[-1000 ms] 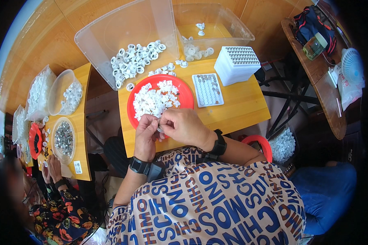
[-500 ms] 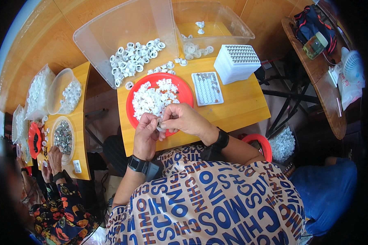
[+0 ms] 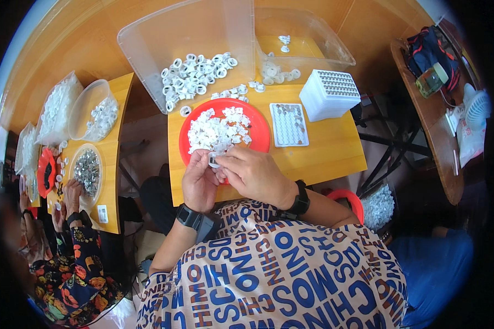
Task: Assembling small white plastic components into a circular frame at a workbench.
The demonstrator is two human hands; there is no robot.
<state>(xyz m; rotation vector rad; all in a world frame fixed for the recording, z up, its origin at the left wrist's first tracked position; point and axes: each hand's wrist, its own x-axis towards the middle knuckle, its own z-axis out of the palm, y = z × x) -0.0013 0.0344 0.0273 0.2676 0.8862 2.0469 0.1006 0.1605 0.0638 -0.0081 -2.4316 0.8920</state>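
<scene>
Close to the table's front edge, my left hand (image 3: 199, 185) is closed in a pinch on a small white ring-shaped plastic part (image 3: 213, 159). Against the same part press the bent fingers of my right hand (image 3: 264, 176); whether they also hold a smaller piece is hidden. Just beyond my hands lies a round red tray (image 3: 259, 123) heaped with small white plastic pieces (image 3: 211, 131). To its right is a white tray of small round cells (image 3: 290, 126), with dark discs in some of them.
Behind the red tray, many white ring parts (image 3: 195, 77) lie by a tipped clear bin (image 3: 148, 38). A stack of white trays (image 3: 329, 96) stands at the right. A co-worker's hands (image 3: 68, 197) work at the left table beside a bowl of metal parts (image 3: 88, 170).
The whole view has shifted, so the table sits further right and lower. My fingers have turned the ring part so its opening shows more; both hands stay together.
</scene>
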